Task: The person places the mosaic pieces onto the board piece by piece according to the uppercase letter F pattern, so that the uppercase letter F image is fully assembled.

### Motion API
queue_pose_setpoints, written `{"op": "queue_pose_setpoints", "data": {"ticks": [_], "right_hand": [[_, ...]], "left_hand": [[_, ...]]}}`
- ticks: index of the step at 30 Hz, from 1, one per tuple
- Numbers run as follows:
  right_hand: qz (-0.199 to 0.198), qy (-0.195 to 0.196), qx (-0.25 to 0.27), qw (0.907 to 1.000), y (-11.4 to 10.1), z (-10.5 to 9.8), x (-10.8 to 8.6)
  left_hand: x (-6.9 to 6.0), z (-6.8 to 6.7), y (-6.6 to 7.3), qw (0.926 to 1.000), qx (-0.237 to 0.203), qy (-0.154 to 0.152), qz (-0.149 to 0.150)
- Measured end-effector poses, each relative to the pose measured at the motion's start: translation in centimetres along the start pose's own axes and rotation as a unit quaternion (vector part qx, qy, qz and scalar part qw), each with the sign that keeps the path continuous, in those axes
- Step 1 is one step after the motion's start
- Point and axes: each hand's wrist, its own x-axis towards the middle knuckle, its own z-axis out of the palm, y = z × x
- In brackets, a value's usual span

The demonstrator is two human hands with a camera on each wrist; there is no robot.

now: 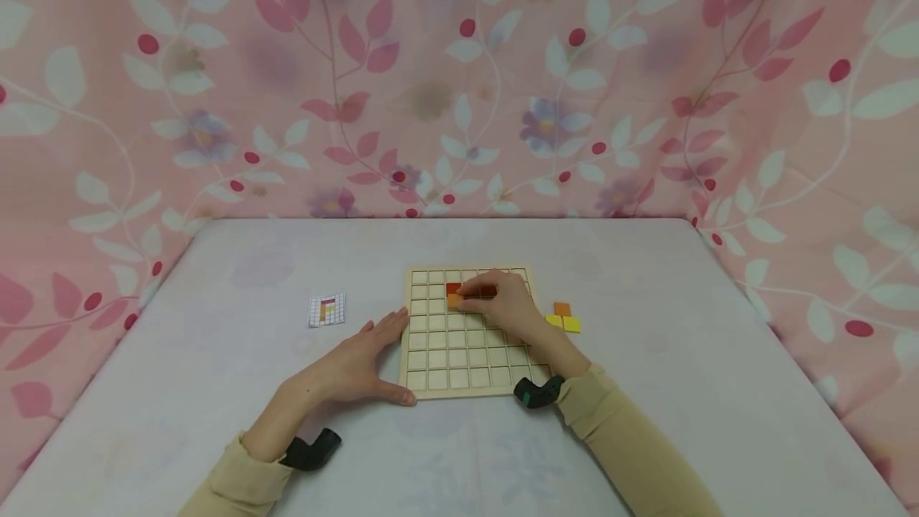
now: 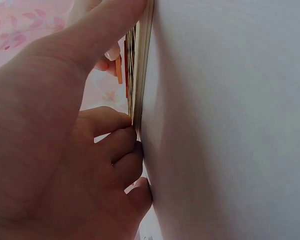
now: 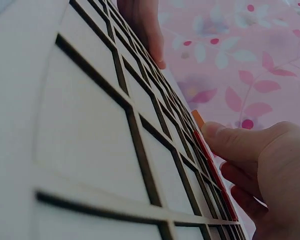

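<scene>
A wooden grid board (image 1: 438, 359) lies on the table, with dark red tiles (image 1: 453, 288) in a row near its far side. My right hand (image 1: 508, 305) pinches an orange tile (image 1: 455, 301) between thumb and fingers, just nearer me than the leftmost red tile. In the right wrist view the orange tile (image 3: 197, 118) stands out tilted above the board surface, beside the red tiles (image 3: 213, 169). My left hand (image 1: 348, 367) is spread against the board's left side, fingertips at the edge and thumb by the near left corner. Part of the red row is hidden behind my right hand.
Right of the board lie a loose orange tile (image 1: 562, 309) and two yellow tiles (image 1: 571, 325). A small paper card (image 1: 326, 310) with a coloured grid pattern lies to the left. Floral cloth (image 1: 459, 102) hangs behind the pale table (image 1: 646, 421).
</scene>
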Motion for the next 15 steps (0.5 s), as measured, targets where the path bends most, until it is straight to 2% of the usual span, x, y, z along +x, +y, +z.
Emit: {"op": "queue_pose_setpoints", "data": {"ticks": [9,15], "right_hand": [[-0.053,0.008,-0.014,0.9985,0.60,0.22,-0.03],[-0.060,0.010,-0.014,0.9981,0.64,0.26,-0.03]], "left_hand": [[0.01,-0.11,0.03,1.0000,-0.001,-0.001,-0.002],[0.02,-0.14,0.03,1.0000,0.000,-0.001,-0.003]]}}
